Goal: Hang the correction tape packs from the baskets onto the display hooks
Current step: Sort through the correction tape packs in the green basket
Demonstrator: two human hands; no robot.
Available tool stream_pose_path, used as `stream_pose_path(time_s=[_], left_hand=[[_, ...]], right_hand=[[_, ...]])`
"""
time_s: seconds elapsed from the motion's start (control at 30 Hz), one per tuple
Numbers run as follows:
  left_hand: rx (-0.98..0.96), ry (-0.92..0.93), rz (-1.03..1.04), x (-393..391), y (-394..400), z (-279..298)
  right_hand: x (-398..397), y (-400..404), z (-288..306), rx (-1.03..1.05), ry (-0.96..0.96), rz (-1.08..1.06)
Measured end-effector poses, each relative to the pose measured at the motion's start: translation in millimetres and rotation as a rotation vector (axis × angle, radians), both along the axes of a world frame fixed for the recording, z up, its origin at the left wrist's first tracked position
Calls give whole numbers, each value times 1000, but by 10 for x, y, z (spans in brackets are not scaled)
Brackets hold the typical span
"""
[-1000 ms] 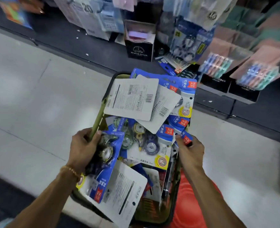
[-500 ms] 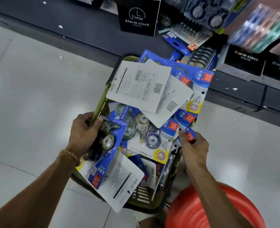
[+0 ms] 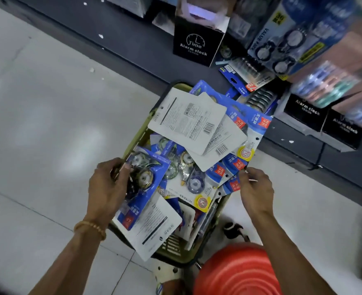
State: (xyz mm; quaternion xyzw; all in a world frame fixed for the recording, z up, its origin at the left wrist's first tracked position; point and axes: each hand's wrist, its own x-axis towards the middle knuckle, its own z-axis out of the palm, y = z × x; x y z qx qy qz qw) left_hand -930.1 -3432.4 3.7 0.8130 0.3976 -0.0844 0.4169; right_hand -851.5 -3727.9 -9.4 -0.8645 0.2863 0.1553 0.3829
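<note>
Lowered toward the floor, an olive basket (image 3: pixel 142 133) sits gripped at its rims by both hands (image 3: pixel 107 186), (image 3: pixel 255 189), its overhanging correction tape packs (image 3: pixel 188 122) liable to slide out.

A stationery shop: carded packs (image 3: pixel 282 45) hang on display above boxed alarm clocks (image 3: pixel 193 44) along a tiled aisle floor (image 3: pixel 48 124).

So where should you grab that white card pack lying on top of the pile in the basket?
Probably by the bare edge of the face-down pack, near its barcode corner. Come from above on the right hand side: the pack lies flat and loose atop the pile in the green basket, with that edge overhanging the packs beneath.
</note>
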Motion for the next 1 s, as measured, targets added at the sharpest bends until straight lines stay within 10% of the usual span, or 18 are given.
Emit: stream_pose_path(time_s=[0.37,0.63,1.0], left_hand=[[-131,8,498,-902,-808,474],[-229,-34,897,-848,-924,89],[-279,-321,1013,-871,-1062,-177]], right_hand=[[552,563,733,126,-171,632],[457,1521,281,58,80,1464],[551,1370,27,510,254,1309]])
